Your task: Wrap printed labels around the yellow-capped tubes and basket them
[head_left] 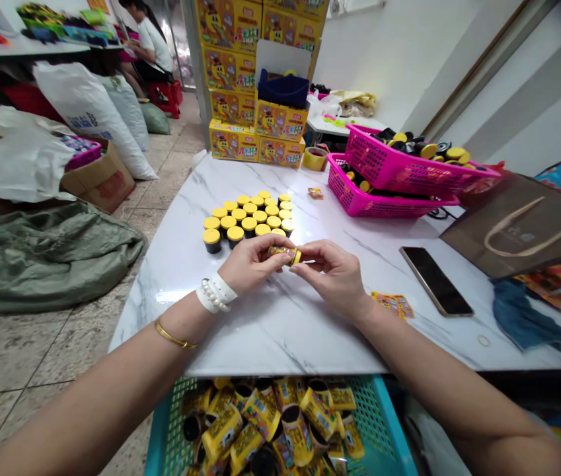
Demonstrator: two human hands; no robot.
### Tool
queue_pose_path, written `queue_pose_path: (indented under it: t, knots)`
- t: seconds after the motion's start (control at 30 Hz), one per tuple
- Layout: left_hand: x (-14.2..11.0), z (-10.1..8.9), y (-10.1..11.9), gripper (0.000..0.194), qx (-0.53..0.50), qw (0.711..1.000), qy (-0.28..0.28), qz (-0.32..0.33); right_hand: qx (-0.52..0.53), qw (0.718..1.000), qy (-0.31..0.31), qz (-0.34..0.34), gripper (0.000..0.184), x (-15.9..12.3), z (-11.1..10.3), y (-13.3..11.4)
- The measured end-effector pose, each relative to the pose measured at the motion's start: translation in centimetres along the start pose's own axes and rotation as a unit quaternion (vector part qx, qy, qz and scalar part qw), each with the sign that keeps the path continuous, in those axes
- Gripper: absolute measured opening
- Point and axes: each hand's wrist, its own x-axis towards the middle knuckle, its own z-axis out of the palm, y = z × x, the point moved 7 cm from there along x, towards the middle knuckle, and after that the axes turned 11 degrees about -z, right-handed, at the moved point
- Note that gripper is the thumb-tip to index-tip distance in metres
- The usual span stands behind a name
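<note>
My left hand (245, 266) is closed round a small cup (284, 252) with a printed wrap and a yellow end, held tilted just above the white marbled table (270, 330). The fingers of my right hand (334, 274) pinch the same cup at its yellow end. Just beyond my hands, several black cups with yellow lids (235, 233) stand upright in close rows. Printed sticker sheets (393, 304) lie by my right wrist. Below the table edge, a teal basket (160, 423) holds many yellow printed cups (261, 411), jumbled together.
Two stacked pink baskets (384, 162) of black and yellow parts stand at back right, near a tape roll (314, 158). A phone (435, 281) and paper bag (523, 225) are at right. Yellow boxes (233, 142) rise behind; sacks (94, 116) and a seated person (151, 49) are at left.
</note>
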Motion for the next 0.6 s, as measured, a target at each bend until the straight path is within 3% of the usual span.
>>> queue_pose_path:
  t: [0.17, 0.23, 0.3, 0.37, 0.47, 0.53, 0.6]
  knots:
    - [0.3, 0.4, -1.1, 0.038, -0.052, 0.992, -0.069, -0.091, -0.035, 0.998, -0.016, -0.044, 0.019, 0.4, -0.1, -1.0]
    - [0.3, 0.3, -1.2, 0.035, -0.052, 0.992, -0.061, -0.099, -0.033, 0.999, -0.01, -0.041, 0.017, 0.4, -0.2, -0.9]
    - [0.1, 0.0, -0.5, 0.029, -0.026, 0.998, -0.028, -0.059, 0.013, 1.0, 0.021, 0.015, 0.021, 0.2, -0.2, -0.2]
    - [-0.2, 0.0, 0.5, 0.024, 0.008, 1.0, -0.003, 0.005, 0.106, 0.986, 0.05, 0.119, 0.025, -0.2, 0.3, 1.1]
    - [-0.7, 0.2, 1.6, 0.02, 0.051, 0.996, 0.011, 0.077, 0.261, 0.923, 0.058, 0.277, 0.032, -1.2, 1.9, 2.9]
    - [-0.6, 0.3, 1.3, 0.022, 0.064, 0.996, 0.01, 0.069, 0.313, 0.886, 0.048, 0.338, 0.036, -1.5, 2.4, 3.7]
    - [-0.2, 0.4, 0.2, 0.028, 0.039, 0.999, -0.007, 0.011, 0.334, 0.867, 0.015, 0.368, 0.04, -1.5, 2.6, 4.2]
